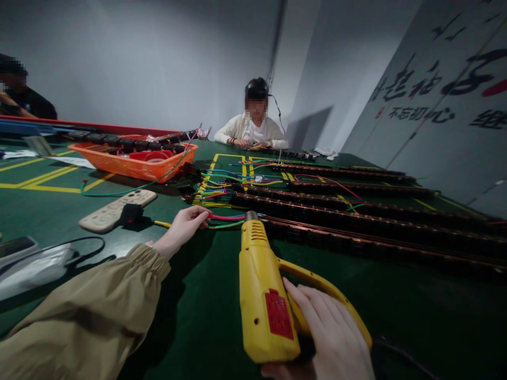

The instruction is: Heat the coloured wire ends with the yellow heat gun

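Observation:
My right hand grips the handle of a yellow heat gun, whose metal nozzle points at a bundle of coloured wires. My left hand, in a khaki sleeve, pinches those red, green and yellow wires just left of the nozzle. The wires run into the end of a long dark strip lying across the green table.
Several more long dark strips lie to the right. An orange tray, a beige power strip and a black cable sit at left. A person in white sits opposite; another person is at far left.

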`<state>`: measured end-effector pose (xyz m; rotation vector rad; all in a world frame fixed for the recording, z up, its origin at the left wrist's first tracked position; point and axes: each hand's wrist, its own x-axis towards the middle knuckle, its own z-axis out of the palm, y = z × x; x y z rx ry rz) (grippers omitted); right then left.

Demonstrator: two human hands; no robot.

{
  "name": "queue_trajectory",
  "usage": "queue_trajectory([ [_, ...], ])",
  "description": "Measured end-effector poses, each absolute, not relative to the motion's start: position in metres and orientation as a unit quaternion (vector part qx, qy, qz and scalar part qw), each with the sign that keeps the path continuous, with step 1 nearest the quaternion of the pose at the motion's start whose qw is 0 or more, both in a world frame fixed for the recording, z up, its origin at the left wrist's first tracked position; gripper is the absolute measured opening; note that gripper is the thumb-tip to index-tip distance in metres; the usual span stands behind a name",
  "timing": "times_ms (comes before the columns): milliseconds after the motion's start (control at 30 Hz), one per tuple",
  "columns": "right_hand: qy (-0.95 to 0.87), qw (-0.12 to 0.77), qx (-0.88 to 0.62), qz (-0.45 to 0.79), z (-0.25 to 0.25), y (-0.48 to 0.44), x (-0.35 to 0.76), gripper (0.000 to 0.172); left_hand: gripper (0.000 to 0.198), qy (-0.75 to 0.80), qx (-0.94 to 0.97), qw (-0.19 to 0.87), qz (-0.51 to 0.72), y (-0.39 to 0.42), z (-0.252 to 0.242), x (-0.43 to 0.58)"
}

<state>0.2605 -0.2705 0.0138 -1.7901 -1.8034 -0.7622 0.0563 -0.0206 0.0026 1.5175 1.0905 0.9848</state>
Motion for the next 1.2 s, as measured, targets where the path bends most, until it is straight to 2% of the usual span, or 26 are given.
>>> queue_trajectory([
  [400,-0.660,0.346,-0.630,-0.217,-0.006,-0.254,0.221,0.096,0.052,0.444,0.641,0.475,0.409,-0.014,-0.005,0.055],
  [567,-0.669,0.344,-0.613,-0.240,-0.007,-0.242,0.202,0.097,0.047,0.443,0.639,0.472,0.415,-0.016,-0.002,0.055],
  [700,-0.655,0.378,-0.605,-0.250,-0.005,-0.235,0.189,0.098,0.043,0.437,0.646,0.465,0.418,-0.013,-0.004,0.055],
  [933,-0.666,0.356,-0.599,-0.266,-0.009,-0.228,0.178,0.103,0.044,0.438,0.670,0.424,0.424,-0.004,-0.010,0.053],
  [1067,-0.678,0.378,-0.581,-0.244,-0.007,-0.232,0.185,0.091,0.045,0.439,0.664,0.434,0.422,-0.006,-0.007,0.054],
  [1200,-0.722,0.345,-0.545,-0.251,-0.003,-0.239,0.205,0.071,0.045,0.447,0.652,0.450,0.415,-0.012,-0.001,0.054],
])
